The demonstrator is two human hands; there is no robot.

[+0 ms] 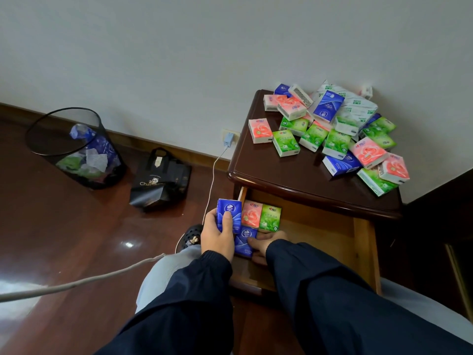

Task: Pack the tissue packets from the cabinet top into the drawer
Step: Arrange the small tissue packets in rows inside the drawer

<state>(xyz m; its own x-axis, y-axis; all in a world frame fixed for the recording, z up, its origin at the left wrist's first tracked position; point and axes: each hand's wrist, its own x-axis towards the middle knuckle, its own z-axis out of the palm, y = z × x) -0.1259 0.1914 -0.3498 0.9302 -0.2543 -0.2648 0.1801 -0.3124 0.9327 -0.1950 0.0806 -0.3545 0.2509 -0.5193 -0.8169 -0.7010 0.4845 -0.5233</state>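
Several pink, green, blue and white tissue packets lie heaped on the dark cabinet top. Below it the wooden drawer stands pulled out. At its left end a pink packet and a green packet stand side by side. My left hand grips a blue packet upright over the drawer's left edge. My right hand is inside the drawer and holds a second blue packet just in front of the pink one; its fingers are partly hidden.
A black mesh bin with wrappers stands on the wood floor at left. A black paper bag leans beside the wall. A white charger cable runs from the wall socket down past my knee. A bed edge is at lower right.
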